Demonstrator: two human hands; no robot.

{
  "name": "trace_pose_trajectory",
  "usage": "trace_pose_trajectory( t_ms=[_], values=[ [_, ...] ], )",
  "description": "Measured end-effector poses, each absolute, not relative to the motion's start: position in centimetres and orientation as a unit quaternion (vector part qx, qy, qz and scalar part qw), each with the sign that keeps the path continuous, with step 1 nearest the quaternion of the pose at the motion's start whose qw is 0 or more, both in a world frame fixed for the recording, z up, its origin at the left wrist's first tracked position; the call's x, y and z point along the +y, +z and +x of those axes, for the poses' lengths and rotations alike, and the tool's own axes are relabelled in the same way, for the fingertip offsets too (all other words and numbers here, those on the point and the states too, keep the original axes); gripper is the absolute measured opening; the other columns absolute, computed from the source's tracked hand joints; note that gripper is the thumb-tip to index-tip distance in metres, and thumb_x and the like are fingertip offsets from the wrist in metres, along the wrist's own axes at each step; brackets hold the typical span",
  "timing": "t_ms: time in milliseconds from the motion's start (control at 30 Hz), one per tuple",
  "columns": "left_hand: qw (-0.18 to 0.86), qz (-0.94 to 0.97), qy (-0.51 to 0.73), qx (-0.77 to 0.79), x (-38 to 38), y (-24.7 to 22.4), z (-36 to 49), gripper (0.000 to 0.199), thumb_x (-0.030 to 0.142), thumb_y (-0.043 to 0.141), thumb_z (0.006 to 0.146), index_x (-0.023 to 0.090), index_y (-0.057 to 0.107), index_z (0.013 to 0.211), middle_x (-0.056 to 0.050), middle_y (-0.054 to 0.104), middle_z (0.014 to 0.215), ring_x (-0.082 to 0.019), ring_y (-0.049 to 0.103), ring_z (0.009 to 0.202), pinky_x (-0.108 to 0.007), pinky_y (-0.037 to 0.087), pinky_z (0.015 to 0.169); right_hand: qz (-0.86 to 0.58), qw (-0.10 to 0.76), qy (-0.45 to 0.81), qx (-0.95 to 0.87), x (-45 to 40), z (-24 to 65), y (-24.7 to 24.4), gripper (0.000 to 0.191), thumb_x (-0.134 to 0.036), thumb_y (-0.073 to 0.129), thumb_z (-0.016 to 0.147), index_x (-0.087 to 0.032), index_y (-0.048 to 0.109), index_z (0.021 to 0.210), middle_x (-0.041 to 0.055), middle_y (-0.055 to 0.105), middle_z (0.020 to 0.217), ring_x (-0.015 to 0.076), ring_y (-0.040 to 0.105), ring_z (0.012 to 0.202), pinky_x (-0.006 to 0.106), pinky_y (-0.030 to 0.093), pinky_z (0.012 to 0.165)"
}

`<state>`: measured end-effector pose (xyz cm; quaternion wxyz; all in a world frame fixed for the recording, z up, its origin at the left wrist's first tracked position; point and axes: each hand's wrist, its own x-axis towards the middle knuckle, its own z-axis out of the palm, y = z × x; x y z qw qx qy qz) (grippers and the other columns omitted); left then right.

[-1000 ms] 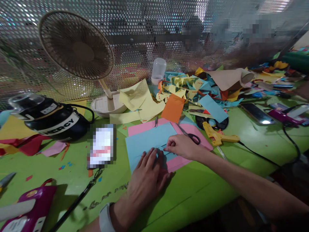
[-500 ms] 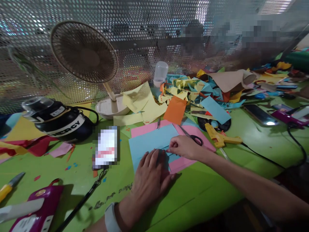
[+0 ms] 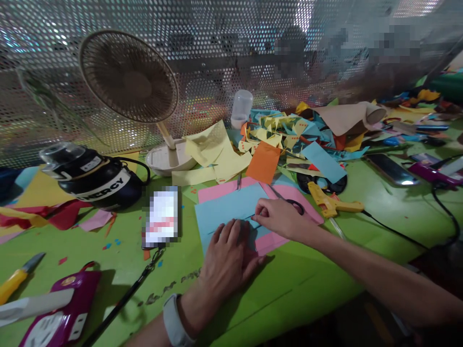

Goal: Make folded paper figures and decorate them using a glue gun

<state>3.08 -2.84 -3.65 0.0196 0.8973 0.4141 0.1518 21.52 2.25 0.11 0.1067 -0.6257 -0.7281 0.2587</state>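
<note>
My left hand (image 3: 224,255) lies with fingers extended on the near left part of a sheet of light blue paper (image 3: 224,207). My right hand (image 3: 278,216) is closed in a pinch at a dark slit or fold line in that sheet; whatever is between the fingertips is too small to make out. Pink paper (image 3: 307,205) lies under the blue sheet and shows along its far and right sides. Scissors (image 3: 294,206) rest on the pink paper just beyond my right hand, partly hidden by it. An orange paper piece (image 3: 263,162) overlaps the far edge.
A yellow glue gun (image 3: 331,202) with a cord lies to the right. Paper scraps (image 3: 278,130) pile up behind. To the left are a phone (image 3: 161,217), a black bottle (image 3: 94,178), a fan (image 3: 133,82), a yellow-handled knife (image 3: 18,279) and a purple device (image 3: 68,303).
The view has shifted slightly. My right hand keeps its pinch and sits marginally farther along the slit line; my left hand stays flat on the paper.
</note>
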Motion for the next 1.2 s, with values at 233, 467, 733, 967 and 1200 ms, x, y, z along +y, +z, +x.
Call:
trace_pose_trajectory(
  t_ms=[233,467,733,967,1200],
  values=[
    [0.008,0.899,0.136,0.415,-2.7,-3.4,3.2,0.068,0.064,0.041,0.087,0.01,0.047,0.128,-0.019,0.055,0.121,-0.034,0.051,0.109,-0.05,0.046,0.09,-0.628,0.079,0.292,-0.717,1.7,21.4,0.3,0.016,-0.036,0.06,0.081,-0.021,0.056,0.081,-0.0015,0.062,0.064,0.0138,0.058,0.056,0.025,0.033,0.051],
    [0.001,0.899,0.144,0.414,-2.8,-3.8,3.1,0.065,0.064,0.041,0.087,0.014,0.048,0.128,-0.017,0.054,0.122,-0.034,0.049,0.112,-0.05,0.044,0.092,-0.617,0.06,0.408,-0.67,2.2,21.7,-0.4,0.02,-0.038,0.062,0.08,-0.02,0.054,0.078,-0.0049,0.058,0.056,0.0097,0.054,0.039,0.021,0.037,0.038],
    [-0.045,0.905,0.146,0.397,-2.6,-3.8,3.0,0.069,0.067,0.038,0.086,0.01,0.051,0.123,-0.02,0.057,0.118,-0.034,0.054,0.107,-0.048,0.048,0.085,-0.601,0.036,0.514,-0.61,3.4,22.6,0.1,0.032,-0.041,0.076,0.069,-0.018,0.055,0.067,-0.0066,0.052,0.044,0.0119,0.057,0.039,0.02,0.041,0.037],
    [-0.049,0.907,0.15,0.39,-2.7,-4.1,2.9,0.065,0.066,0.04,0.086,0.011,0.052,0.121,-0.02,0.057,0.119,-0.035,0.053,0.11,-0.049,0.048,0.087,-0.615,0.046,0.564,-0.549,3.4,23.8,0.3,0.028,-0.026,0.076,0.069,-0.018,0.05,0.062,-0.0087,0.049,0.038,0.0093,0.053,0.034,0.017,0.037,0.035],
    [-0.025,0.9,0.18,0.397,-2.7,-4.5,2.9,0.062,0.064,0.045,0.086,0.014,0.05,0.123,-0.018,0.056,0.12,-0.035,0.052,0.112,-0.05,0.047,0.089,-0.59,0.084,0.595,-0.539,3.4,24.2,0.6,0.029,-0.03,0.078,0.067,-0.017,0.052,0.064,-0.0078,0.053,0.039,0.0065,0.05,0.032,0.014,0.028,0.031]
  ],
)
